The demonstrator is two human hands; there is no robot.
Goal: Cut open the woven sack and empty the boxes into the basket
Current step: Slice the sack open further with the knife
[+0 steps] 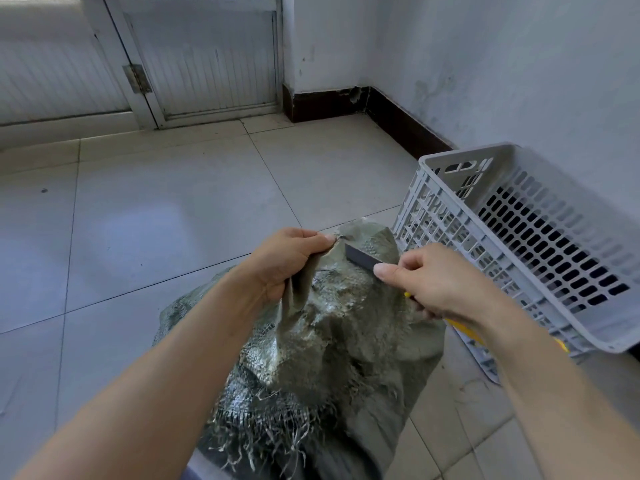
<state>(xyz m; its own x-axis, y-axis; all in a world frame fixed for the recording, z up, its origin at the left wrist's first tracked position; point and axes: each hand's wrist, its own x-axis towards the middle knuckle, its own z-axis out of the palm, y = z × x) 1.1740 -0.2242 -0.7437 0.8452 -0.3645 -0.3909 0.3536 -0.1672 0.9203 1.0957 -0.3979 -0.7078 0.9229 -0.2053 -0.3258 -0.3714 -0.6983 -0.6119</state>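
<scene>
A grey-green woven sack (pixel 332 327) lies bulging on the tiled floor in front of me, its near edge frayed. My left hand (pixel 284 265) is shut on a pinched-up fold of the sack near its far end. A dark grey box (pixel 360 258) pokes out of the sack there. My right hand (pixel 436 282) is closed around a yellow-handled cutter (pixel 460 327), and its thumb and forefinger touch the box's near end. The blade is hidden. A grey perforated plastic basket (pixel 467 157) stands tilted at the right, just beyond the sack.
The basket leans against the white wall (pixel 519 81) at the right. A dark skirting board (pixel 405 126) runs along the corner. A closed white door (pixel 204 60) is straight ahead. Pale floor tiles (pixel 156 209) stretch to the left and ahead.
</scene>
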